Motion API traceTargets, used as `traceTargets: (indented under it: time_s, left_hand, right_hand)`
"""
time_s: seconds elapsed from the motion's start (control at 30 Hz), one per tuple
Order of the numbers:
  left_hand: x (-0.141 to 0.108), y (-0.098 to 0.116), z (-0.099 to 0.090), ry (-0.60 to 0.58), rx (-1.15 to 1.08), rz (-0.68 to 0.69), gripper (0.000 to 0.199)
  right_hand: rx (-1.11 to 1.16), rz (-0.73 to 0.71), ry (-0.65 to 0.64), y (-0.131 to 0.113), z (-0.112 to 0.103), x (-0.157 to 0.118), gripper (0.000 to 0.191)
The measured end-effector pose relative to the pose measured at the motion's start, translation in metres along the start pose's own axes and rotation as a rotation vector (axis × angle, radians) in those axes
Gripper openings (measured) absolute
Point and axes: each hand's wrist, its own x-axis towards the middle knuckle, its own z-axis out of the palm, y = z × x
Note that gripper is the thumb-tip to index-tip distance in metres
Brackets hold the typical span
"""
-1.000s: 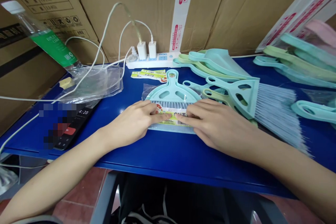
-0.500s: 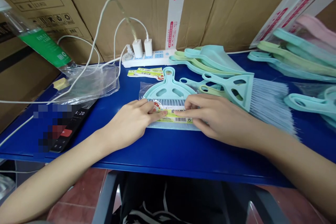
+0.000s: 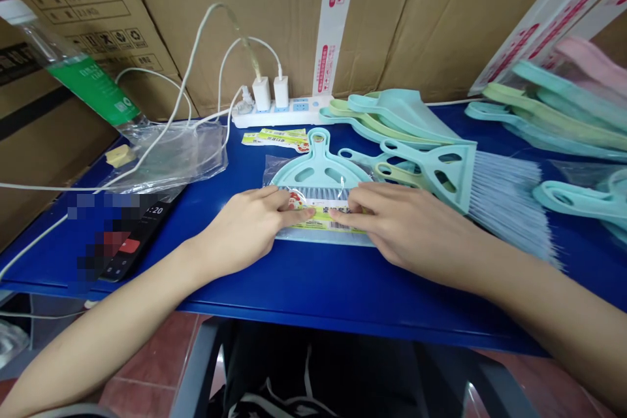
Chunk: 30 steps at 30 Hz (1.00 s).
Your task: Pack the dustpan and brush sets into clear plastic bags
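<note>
A mint-green hand broom [image 3: 318, 173] with grey bristles lies in a clear plastic bag [image 3: 274, 173] on the blue table [image 3: 343, 294]. A printed paper label [image 3: 323, 219] with a barcode lies across the bristles. My left hand [image 3: 247, 222] presses on the bag, its fingertips at the label's left end. My right hand [image 3: 396, 225] rests on the label's right end, fingers together. Only a small gap separates my fingertips. The hands hide part of the bristles.
Loose mint-green brushes [image 3: 431, 173] and dustpans [image 3: 392, 114] lie to the right, with more stacked at the far right [image 3: 548, 111]. Behind stand a power strip [image 3: 279, 114], spare labels [image 3: 274, 138] and cardboard boxes [image 3: 255, 13]. A phone [image 3: 142, 241], crumpled plastic [image 3: 181, 157] and a bottle [image 3: 73, 59] are left.
My fingertips have shifted slightly on the label, and more of its barcode shows than a second ago. The whole view has moved a little with my head.
</note>
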Motion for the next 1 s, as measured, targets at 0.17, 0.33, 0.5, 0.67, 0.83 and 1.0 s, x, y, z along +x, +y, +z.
traceTargets:
  time_s: [0.17, 0.33, 0.5, 0.67, 0.83, 1.0]
  left_hand:
    - [-0.001, -0.001, -0.003, 0.003, 0.003, -0.021, 0.054]
    - [-0.005, -0.004, -0.004, 0.015, -0.033, -0.041, 0.054]
    - [-0.003, -0.003, -0.004, -0.001, -0.026, -0.031, 0.055]
    - [0.0, 0.003, -0.005, -0.048, 0.021, -0.046, 0.051]
    - [0.0, 0.004, -0.005, -0.042, 0.001, -0.036, 0.051]
    - [0.0, 0.002, -0.004, -0.02, -0.012, -0.026, 0.05]
  right_hand:
    - [0.074, 0.014, -0.009, 0.002, -0.002, -0.001, 0.045]
    - [0.11, 0.023, -0.027, 0.007, -0.006, -0.001, 0.049]
    - [0.115, -0.002, -0.046, 0.012, -0.007, -0.002, 0.045]
    - [0.044, -0.019, -0.078, 0.011, -0.006, -0.001, 0.043]
    - [-0.039, -0.074, 0.015, 0.005, -0.006, 0.003, 0.042]
    - [-0.117, -0.127, 0.06, 0.002, -0.005, 0.003, 0.041]
